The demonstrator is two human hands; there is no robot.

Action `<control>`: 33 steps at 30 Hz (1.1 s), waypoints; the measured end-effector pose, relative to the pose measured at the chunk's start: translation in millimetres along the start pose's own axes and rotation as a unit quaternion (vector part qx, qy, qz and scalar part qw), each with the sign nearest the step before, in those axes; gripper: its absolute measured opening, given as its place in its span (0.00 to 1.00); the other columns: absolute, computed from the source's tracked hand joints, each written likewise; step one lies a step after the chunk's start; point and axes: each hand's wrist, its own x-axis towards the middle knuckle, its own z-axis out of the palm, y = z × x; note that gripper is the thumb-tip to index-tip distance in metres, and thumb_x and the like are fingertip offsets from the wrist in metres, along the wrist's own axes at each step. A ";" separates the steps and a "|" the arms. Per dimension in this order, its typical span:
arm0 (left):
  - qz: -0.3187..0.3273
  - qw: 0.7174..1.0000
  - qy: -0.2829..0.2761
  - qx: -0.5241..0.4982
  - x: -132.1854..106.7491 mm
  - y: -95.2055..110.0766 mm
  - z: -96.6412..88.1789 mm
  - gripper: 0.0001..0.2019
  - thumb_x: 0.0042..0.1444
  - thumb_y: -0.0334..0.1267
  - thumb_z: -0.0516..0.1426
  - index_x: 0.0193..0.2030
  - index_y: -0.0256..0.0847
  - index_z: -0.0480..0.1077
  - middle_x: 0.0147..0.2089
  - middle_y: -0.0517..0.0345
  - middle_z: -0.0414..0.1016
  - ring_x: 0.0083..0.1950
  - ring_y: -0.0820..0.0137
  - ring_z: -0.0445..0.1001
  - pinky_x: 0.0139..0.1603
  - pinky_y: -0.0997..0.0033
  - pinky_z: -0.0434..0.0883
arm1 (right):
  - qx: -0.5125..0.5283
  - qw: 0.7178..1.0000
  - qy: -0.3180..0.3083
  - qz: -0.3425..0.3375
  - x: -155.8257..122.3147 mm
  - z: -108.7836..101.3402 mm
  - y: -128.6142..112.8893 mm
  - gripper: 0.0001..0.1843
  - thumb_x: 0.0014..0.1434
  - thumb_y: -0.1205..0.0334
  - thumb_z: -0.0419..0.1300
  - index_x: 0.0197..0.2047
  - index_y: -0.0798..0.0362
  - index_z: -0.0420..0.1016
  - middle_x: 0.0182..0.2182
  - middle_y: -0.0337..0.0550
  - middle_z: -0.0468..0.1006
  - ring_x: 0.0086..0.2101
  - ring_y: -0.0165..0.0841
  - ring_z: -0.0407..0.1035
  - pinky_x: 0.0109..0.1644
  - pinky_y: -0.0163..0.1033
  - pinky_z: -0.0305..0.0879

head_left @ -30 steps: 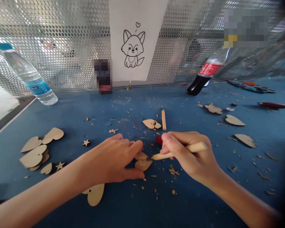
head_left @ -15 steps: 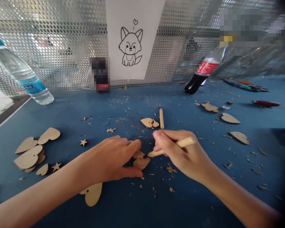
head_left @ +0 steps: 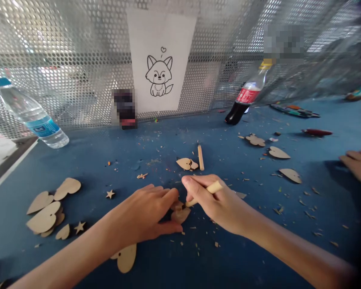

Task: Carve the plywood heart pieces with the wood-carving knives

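Observation:
My left hand (head_left: 144, 214) lies on the blue table (head_left: 180, 261) with thumb and fingers closed round a small wooden heart piece (head_left: 180, 214), pinning it down. My right hand (head_left: 212, 200) grips a wooden-handled carving tool (head_left: 204, 192) like a pen, its tip set against the top of that piece. Wood chips lie scattered round both hands. Another wooden heart (head_left: 126, 257) pokes out from under my left forearm.
A pile of wooden hearts (head_left: 49, 202) and stars lies at the left, more hearts (head_left: 278, 152) at the right. A wooden stick (head_left: 200, 157) lies ahead. Water bottle (head_left: 33, 116), cola bottle (head_left: 243, 100) and a fox drawing (head_left: 159, 74) lean on the mesh wall. Another person's hand (head_left: 359, 164) rests far right.
My right hand has drawn in toward the left hand, tilting the tool handle more upright. The camera has tipped and shifted, and another person's hand has come into view at the right edge.

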 end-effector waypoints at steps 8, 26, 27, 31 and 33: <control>0.003 0.998 0.029 -0.048 -11.5 -9.6 -4.4 0.24 0.62 0.32 0.57 0.63 0.41 0.58 0.54 0.49 0.74 0.56 0.57 0.74 0.59 0.49 0.69 | 0.310 0.949 0.049 0.022 11.6 1.1 -4.0 0.28 0.70 0.46 0.51 0.21 0.51 0.58 0.28 0.40 0.69 0.35 0.34 0.64 0.45 0.42 0.60; -0.034 0.985 0.149 0.080 0.2 0.0 28.6 0.27 0.57 0.66 0.57 0.30 0.41 0.61 0.30 0.59 0.72 0.33 0.63 0.71 0.38 0.61 0.64 | 0.537 0.837 0.097 0.038 24.0 14.3 -1.9 0.30 0.59 0.44 0.50 0.15 0.51 0.42 0.11 0.30 0.39 0.14 0.26 0.35 0.19 0.37 0.41; -0.033 0.983 0.157 0.093 -0.2 1.0 29.3 0.27 0.57 0.67 0.56 0.30 0.41 0.61 0.30 0.58 0.73 0.33 0.62 0.71 0.38 0.61 0.64 | 0.535 0.838 0.097 0.037 23.8 15.5 -2.2 0.30 0.58 0.44 0.51 0.15 0.51 0.42 0.12 0.30 0.39 0.14 0.26 0.35 0.19 0.36 0.41; -0.026 0.978 0.173 0.117 -1.6 4.1 31.6 0.28 0.60 0.67 0.53 0.29 0.41 0.62 0.29 0.56 0.73 0.32 0.60 0.72 0.38 0.59 0.64 | 0.538 0.841 0.049 0.008 21.7 16.7 -2.0 0.29 0.56 0.44 0.49 0.14 0.50 0.40 0.11 0.30 0.38 0.14 0.26 0.35 0.20 0.37 0.43; -0.027 0.977 0.172 0.123 -1.6 4.5 32.5 0.27 0.60 0.66 0.54 0.30 0.42 0.62 0.29 0.56 0.73 0.32 0.60 0.73 0.38 0.59 0.64 | 0.542 0.840 0.009 -0.009 20.4 15.4 0.2 0.29 0.56 0.44 0.48 0.14 0.50 0.40 0.11 0.31 0.37 0.14 0.26 0.35 0.20 0.37 0.43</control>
